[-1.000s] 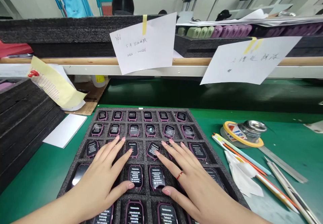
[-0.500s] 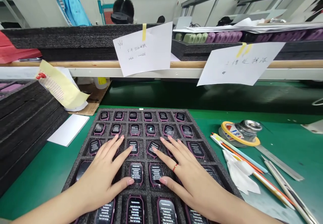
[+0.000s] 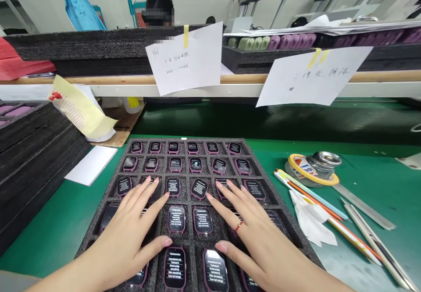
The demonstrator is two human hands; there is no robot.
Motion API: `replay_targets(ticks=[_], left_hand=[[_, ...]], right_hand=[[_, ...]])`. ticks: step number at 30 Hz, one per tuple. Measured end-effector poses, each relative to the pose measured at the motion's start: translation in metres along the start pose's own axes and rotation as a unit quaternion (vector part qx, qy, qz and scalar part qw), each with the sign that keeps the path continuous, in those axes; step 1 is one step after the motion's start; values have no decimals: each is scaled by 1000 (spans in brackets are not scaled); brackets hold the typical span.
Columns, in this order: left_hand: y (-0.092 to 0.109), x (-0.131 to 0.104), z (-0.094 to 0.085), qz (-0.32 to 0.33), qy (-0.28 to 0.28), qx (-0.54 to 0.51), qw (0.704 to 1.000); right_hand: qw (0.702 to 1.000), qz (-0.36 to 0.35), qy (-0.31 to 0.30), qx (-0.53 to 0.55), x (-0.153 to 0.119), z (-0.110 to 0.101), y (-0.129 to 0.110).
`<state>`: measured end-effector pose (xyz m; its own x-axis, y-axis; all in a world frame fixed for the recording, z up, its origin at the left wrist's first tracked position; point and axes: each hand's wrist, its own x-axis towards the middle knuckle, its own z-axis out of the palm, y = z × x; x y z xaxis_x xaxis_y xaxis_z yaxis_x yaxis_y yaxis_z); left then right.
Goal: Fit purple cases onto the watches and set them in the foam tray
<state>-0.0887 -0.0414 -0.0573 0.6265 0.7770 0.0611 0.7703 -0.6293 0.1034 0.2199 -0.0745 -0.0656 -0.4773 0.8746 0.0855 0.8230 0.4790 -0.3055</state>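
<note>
A black foam tray (image 3: 189, 201) lies on the green bench, its compartments holding several purple-framed smartwatches, such as one with lit text (image 3: 174, 268). Over the tray's left half is my left hand (image 3: 131, 226), fingers spread and holding nothing, its fingertips near the third-row watches. My right hand (image 3: 246, 222), with a ring on one finger, spreads over the right half, also without anything in it. Its index fingertip is beside a tilted watch (image 3: 199, 189). Both hands hide parts of the watches under them. One second-row watch (image 3: 196, 165) shows a picture instead of text.
On the right lie a tape roll (image 3: 307, 169) around a glass-and-metal jar, pens (image 3: 332, 202), a crumpled tissue (image 3: 312, 222) and tweezers (image 3: 378, 243). Stacked foam trays (image 3: 33, 173) stand left, beside white paper (image 3: 90, 165). A shelf (image 3: 240, 90) crosses behind; people are beyond it.
Both hands have drawn slightly outward and apart, the thumbs moving off the middle watches toward me. The camera view has shifted slightly, and the person in blue behind has moved left.
</note>
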Motion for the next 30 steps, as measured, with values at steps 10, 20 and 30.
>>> replay_targets(ticks=[10, 20, 30], left_hand=[[3, 15, 2, -19, -11, -36, 999], [5, 14, 6, -24, 6, -35, 999], [3, 16, 4, -25, 7, -38, 999]], right_hand=[[1000, 6, -27, 13, 30, 4, -2], [999, 7, -31, 3, 19, -2, -6], [999, -22, -4, 25, -4, -5, -13]])
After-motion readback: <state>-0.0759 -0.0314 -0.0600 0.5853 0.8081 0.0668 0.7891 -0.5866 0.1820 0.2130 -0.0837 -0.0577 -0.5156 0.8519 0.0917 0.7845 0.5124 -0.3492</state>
